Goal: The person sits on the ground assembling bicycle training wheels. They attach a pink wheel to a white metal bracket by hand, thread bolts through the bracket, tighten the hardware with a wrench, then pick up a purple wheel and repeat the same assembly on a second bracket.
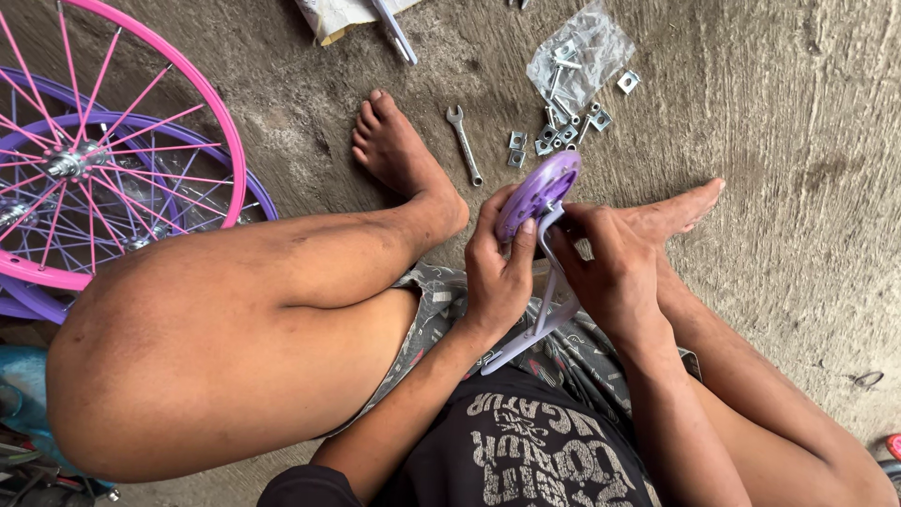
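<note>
Here, purple wheel (539,192) above left hand (497,272) grip

- A small purple training wheel (539,192), a plastic disc with a ring of little holes, held tilted on edge above the lap.
- A pale lilac metal bracket (549,314), a bent flat strip, runs from the wheel's hub down to the shorts.
</note>
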